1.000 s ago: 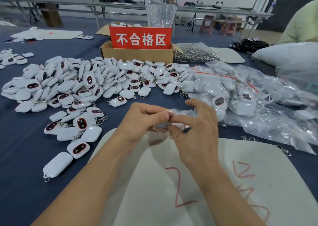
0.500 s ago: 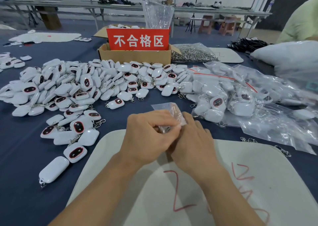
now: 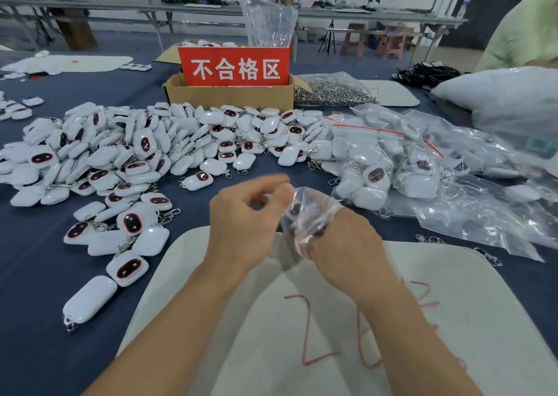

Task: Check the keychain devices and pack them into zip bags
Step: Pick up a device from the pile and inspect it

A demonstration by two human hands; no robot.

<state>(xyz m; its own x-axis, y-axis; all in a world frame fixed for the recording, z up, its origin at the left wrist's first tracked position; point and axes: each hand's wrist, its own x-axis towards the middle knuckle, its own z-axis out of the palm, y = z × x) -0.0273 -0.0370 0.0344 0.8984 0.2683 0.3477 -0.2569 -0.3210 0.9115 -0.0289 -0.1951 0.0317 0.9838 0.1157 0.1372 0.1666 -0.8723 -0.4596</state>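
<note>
A big pile of white devices lies on the left of the blue table. Some show dark faces. Behind the pile stands a box with a red sign. In the middle, the left hand is up above the white mat, fingers curled. Its blurry fingertips are at the top corner of the bag. I cannot tell if they pinch it. The right hand is just beside it and holds the clear bag, fingers tucked under the plastic. The bag's red strip is by the thumb. Something dark shows inside, too blurry to name. On the right lie many packed bags.
</note>
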